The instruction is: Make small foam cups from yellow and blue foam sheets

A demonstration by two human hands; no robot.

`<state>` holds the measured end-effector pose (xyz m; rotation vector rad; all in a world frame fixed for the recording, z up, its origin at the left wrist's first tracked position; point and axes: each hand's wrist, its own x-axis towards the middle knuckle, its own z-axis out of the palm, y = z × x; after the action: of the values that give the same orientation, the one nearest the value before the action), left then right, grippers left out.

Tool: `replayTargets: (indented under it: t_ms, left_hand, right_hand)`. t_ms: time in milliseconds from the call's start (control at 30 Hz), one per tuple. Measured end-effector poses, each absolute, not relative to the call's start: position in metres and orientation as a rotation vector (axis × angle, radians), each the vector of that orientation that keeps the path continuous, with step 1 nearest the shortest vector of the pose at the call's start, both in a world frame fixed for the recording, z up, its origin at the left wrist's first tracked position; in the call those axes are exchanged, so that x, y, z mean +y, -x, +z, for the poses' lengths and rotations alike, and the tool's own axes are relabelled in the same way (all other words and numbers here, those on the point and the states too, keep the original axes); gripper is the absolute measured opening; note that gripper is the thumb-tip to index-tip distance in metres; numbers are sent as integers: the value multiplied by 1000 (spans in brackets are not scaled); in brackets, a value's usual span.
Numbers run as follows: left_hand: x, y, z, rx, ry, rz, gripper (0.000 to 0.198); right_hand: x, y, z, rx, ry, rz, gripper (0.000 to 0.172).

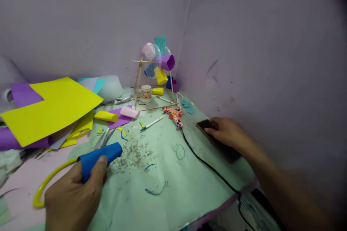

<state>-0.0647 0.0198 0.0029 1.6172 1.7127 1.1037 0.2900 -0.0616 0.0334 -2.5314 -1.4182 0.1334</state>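
A rolled blue paper cup (101, 158) is pinched between the thumb and fingers of my left hand (74, 195). Scissors (104, 138) with a yellow handle lie behind and below it, partly covered by the paper and the hand; whether the hand touches them I cannot tell. At the right, my right hand (226, 133) closes over the far end of a dark phone (221, 144) on the table, thumb on its screen. Further back stands a stick frame (138, 79) bearing a clear wheel (153, 56) with coloured paper cups around it.
Yellow sheets (59, 106) and purple paper pile up at the left. A flower-patterned tool shaped like a glue gun (175, 115) trails a black cord (200, 158) over the front edge. Paper scraps, a marker (153, 123) and a printed mug (145, 94) are between. Walls bound the back and right.
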Motion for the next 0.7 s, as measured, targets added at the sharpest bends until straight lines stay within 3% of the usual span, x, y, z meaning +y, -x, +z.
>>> replayTargets:
  t_ms: [133, 333, 700]
  left_hand:
    - [14, 55, 21, 1897, -1705, 922, 35]
    - [11, 57, 18, 1839, -1732, 976, 32]
    - [11, 59, 13, 1682, -1806, 1063, 31]
  right_hand:
    - [-18, -275, 28, -1517, 2429, 291, 20]
    - [39, -263, 17, -1337, 2453, 550, 39]
    - [43, -261, 7, -765, 1881, 1082, 23]
